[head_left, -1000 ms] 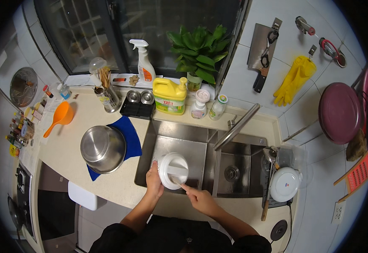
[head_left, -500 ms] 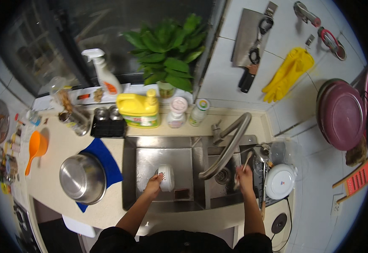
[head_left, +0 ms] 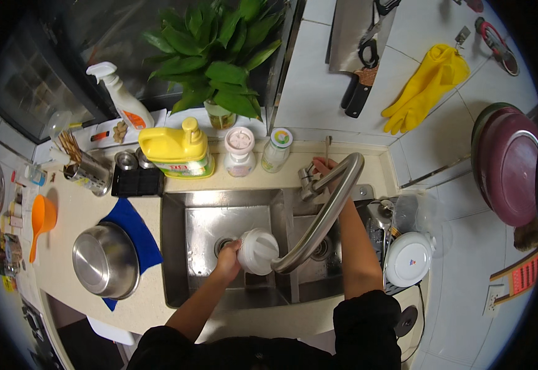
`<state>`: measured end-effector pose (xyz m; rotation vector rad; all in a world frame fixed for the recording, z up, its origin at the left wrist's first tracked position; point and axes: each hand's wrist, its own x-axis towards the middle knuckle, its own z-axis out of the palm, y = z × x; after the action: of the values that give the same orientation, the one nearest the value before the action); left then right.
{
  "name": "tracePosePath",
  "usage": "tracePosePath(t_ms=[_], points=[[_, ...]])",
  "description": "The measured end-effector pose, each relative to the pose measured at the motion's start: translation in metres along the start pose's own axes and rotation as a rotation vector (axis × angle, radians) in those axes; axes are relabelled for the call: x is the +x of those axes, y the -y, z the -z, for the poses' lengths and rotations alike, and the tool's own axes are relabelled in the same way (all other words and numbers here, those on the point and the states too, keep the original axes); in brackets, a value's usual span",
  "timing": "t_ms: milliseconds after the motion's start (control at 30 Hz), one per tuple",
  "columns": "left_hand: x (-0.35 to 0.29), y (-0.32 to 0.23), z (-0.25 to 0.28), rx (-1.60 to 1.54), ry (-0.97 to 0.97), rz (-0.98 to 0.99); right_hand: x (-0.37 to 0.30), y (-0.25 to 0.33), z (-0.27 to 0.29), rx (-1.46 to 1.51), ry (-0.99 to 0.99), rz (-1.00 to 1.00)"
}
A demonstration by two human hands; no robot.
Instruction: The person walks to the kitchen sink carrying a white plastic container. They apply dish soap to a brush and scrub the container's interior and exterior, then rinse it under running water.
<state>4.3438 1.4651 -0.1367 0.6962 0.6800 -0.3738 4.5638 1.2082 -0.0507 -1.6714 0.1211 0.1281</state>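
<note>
Over the sink (head_left: 176,290), my left hand (head_left: 229,259) grips a round white container (head_left: 260,251) by its side. Its mouth is tilted up and toward the right, near the end of the faucet spout (head_left: 318,237). My right arm reaches far forward past the spout. At the faucet's base, my right hand (head_left: 324,165) is beside the handle (head_left: 306,179), partly hidden behind the metal. A thin brush-like stick (head_left: 327,145) juts up from its fingers. Whether these fingers also touch the handle is hard to see.
On the left counter, an upturned steel pot (head_left: 105,259) rests on a blue cloth (head_left: 148,243). A yellow jug (head_left: 179,151), pink-lidded bottle (head_left: 239,154) and glass jar (head_left: 276,151) line the back ledge. A white bowl (head_left: 409,259) lies on the rack at right.
My right hand has moved forward and left, from above the right basin to the faucet base, with the stick. The white container has turned mouth-up and shifted right toward the spout.
</note>
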Motion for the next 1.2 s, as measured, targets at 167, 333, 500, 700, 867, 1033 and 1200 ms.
tracePosePath(t_ms=[167, 333, 500, 700, 867, 1033, 1200], points=[[-0.002, 0.001, -0.017, 0.012, -0.091, -0.030, -0.006, 0.006, -0.003, -0.038, 0.089, 0.011], [-0.005, 0.009, -0.034, 0.023, -0.299, -0.065, 0.010, -0.016, 0.005, -0.036, 0.164, 0.120], [-0.013, 0.003, -0.050, -0.018, -0.439, -0.010, 0.016, -0.018, 0.003, -0.106, 0.142, 0.173], [-0.004, 0.013, -0.034, -0.004, -0.440, -0.052, 0.025, -0.039, 0.005, -0.116, 0.065, 0.304], [-0.001, 0.018, -0.036, 0.008, -0.412, -0.078, 0.006, -0.056, 0.026, 0.210, -0.327, 0.129], [-0.011, 0.009, -0.059, 0.114, -0.542, -0.102, -0.118, -0.022, 0.020, 0.327, -0.391, -0.011], [0.005, 0.025, -0.065, 0.096, -0.546, -0.204, -0.183, -0.050, 0.006, 0.279, -0.246, -0.086]])
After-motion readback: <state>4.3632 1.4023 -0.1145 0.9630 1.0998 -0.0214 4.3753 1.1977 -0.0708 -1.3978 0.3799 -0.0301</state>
